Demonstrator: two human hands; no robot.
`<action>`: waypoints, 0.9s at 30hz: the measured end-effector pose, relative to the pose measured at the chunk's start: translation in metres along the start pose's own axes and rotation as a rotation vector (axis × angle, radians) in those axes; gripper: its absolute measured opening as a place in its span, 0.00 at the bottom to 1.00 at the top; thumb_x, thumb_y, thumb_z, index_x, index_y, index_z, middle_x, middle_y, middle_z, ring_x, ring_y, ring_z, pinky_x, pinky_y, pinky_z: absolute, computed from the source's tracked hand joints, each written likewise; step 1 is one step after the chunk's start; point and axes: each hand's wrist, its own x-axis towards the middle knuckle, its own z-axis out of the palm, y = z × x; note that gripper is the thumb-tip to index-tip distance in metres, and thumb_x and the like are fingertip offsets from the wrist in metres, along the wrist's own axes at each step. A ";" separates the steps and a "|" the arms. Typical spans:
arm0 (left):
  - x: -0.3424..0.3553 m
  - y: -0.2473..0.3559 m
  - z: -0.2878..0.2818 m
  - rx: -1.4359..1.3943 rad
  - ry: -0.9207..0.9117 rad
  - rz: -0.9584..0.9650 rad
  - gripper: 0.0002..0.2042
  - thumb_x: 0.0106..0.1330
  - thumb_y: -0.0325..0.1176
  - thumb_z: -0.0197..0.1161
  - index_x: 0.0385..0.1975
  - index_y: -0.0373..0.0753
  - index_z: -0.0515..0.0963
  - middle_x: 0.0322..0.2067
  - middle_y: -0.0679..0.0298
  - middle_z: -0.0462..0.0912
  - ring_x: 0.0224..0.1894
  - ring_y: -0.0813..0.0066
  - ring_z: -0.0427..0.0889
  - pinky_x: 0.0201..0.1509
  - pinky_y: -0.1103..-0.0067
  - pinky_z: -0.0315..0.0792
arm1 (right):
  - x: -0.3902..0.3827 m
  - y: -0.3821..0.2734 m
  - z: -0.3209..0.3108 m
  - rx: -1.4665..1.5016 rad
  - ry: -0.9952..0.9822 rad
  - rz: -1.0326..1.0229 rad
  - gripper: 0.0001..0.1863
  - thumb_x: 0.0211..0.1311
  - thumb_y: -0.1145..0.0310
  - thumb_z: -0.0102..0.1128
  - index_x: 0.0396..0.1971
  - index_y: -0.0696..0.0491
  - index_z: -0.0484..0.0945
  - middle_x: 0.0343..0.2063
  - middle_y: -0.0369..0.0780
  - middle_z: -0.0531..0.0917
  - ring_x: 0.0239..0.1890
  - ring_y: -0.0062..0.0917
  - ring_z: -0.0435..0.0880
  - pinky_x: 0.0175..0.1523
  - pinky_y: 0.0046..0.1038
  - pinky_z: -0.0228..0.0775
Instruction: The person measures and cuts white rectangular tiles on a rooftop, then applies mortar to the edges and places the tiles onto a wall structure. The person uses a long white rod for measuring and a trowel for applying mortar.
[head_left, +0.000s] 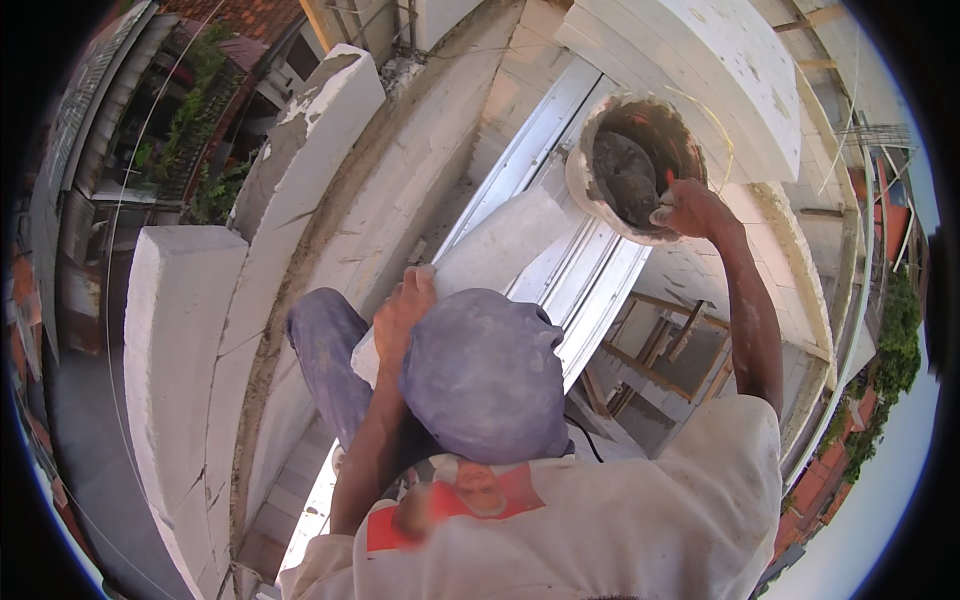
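Observation:
A pale, light building block [505, 240] lies slantwise in front of my knees, over the metal channels. My left hand [405, 303] is closed over its near edge, fingers bent. Farther right stands a mortar-crusted bucket [598, 190], tilted so that its inside shows. Wet grey mortar [625, 170] lies within it. At the bucket's right rim my right hand [695, 210] is closed on a tool with a red handle [669, 178]; the tool's working end is hidden. My knee [485, 370] in dusty purple-grey trousers covers part of the block's near side.
Shiny metal channels [590, 290] run lengthwise beneath the block. Pale block walls stand left [180, 350] and right [715, 60]. A drop with rooftops lies beyond the left wall. Below right, a wooden frame [665, 365] shows lower down. A thin yellow loop [725, 130] arcs beside the bucket.

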 end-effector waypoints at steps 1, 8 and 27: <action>0.003 -0.012 0.018 -0.006 0.002 0.007 0.18 0.72 0.36 0.58 0.60 0.42 0.69 0.55 0.57 0.79 0.53 0.54 0.86 0.54 0.59 0.81 | -0.003 0.007 -0.001 0.146 -0.042 0.065 0.15 0.62 0.61 0.67 0.28 0.60 0.87 0.22 0.46 0.86 0.23 0.36 0.86 0.29 0.38 0.77; -0.002 -0.005 0.008 0.035 0.088 0.016 0.12 0.73 0.32 0.56 0.53 0.42 0.71 0.50 0.58 0.81 0.46 0.54 0.89 0.46 0.61 0.85 | -0.023 0.046 0.039 0.907 0.000 0.117 0.16 0.68 0.60 0.70 0.26 0.57 0.81 0.14 0.31 0.74 0.12 0.14 0.68 0.16 0.23 0.55; -0.008 0.002 -0.011 0.022 0.122 0.080 0.09 0.63 0.24 0.62 0.42 0.32 0.74 0.42 0.52 0.82 0.43 0.56 0.89 0.42 0.65 0.86 | 0.214 -0.233 0.038 0.762 0.291 -0.604 0.15 0.71 0.68 0.57 0.48 0.64 0.82 0.27 0.44 0.82 0.32 0.32 0.84 0.37 0.33 0.76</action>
